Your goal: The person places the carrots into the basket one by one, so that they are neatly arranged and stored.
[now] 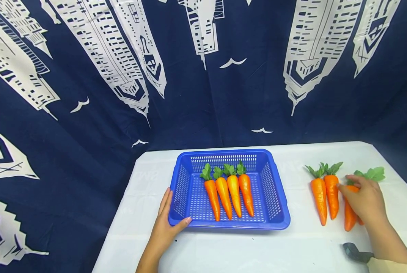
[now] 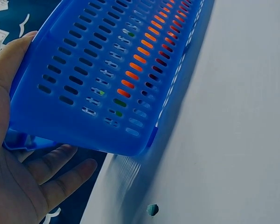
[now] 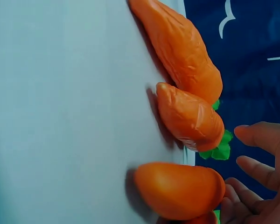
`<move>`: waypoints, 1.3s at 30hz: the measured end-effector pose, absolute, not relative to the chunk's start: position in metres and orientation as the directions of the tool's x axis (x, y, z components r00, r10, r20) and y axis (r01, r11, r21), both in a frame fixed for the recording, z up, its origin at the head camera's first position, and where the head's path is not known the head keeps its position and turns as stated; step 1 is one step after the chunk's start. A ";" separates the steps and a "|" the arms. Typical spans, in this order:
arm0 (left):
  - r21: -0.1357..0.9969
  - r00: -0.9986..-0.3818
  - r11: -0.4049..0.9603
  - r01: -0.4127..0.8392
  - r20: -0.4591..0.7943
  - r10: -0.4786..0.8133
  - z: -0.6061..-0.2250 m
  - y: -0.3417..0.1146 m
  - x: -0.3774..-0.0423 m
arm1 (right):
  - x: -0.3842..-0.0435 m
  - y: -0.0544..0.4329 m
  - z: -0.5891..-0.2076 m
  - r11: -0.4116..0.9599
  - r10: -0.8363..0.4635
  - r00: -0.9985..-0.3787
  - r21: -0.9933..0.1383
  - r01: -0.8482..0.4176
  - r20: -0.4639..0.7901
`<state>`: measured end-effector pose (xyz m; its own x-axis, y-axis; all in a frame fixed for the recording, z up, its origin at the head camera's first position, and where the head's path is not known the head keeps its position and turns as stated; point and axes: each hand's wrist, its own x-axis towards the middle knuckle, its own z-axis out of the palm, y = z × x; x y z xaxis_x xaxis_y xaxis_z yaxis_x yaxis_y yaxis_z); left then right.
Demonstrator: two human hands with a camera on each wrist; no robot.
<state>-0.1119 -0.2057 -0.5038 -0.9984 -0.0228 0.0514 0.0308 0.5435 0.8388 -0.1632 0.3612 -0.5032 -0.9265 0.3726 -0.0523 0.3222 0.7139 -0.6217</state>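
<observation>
A blue basket point(image 1: 228, 224) sits left of centre on the white worktop point(image 1: 230, 252), its far rim near the back edge. The left hand point(image 1: 165, 223) rests against the basket's near-left corner, fingers loosely extended along the side and thumb along the front. Four carrots point(image 1: 224, 195) lie inside in a row, leafy tops toward the back edge. Toward the worktop's right edge lie more carrots point(image 1: 332, 197) — two close together, the others partly covered by the right hand point(image 1: 367, 197). That hand's thumb and fingers are apart, near a carrot's leafy end; whether they touch it is unclear. Behind hangs a navy cloth point(image 1: 196, 102) printed with white buildings.
</observation>
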 end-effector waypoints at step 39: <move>0.839 -0.999 0.544 0.024 0.041 -0.020 -0.502 -0.206 -0.111 | -0.158 0.375 -0.512 0.789 0.305 -0.949 -0.536 0.300 -0.082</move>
<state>-0.1113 -0.2057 -0.5020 -0.9990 -0.0196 0.0412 0.0239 0.5439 0.8388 -0.1579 0.3752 -0.5124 -0.9489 0.3048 -0.0819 0.2998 0.7890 -0.5363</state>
